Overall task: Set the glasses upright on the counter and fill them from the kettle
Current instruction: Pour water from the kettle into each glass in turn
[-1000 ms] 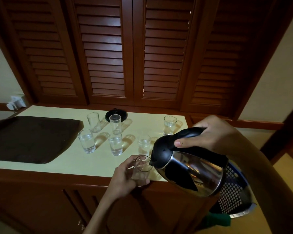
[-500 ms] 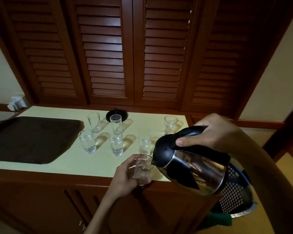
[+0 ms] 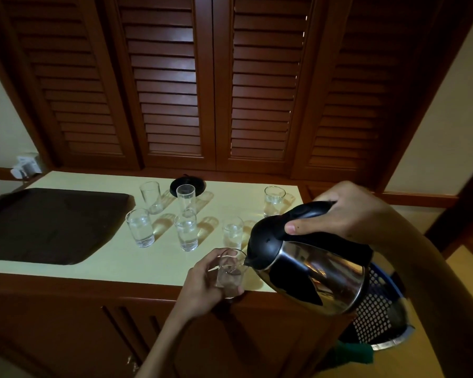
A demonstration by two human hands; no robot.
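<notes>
Head view, your right hand fingers curled round tilted kettle handle, spout at glass, your left hand fingers wrapped round it at tabletop edge.

Seven clear drinking glasses, one shiny steel kettle with a black lid, one dark brown rectangular tray, one black round disc, one blue-rimmed perforated basket.

Glasses crowding counter centre

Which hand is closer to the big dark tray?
Left. The left hand holds a glass to the right of the tray; the right hand grips the kettle, even farther right.
</notes>
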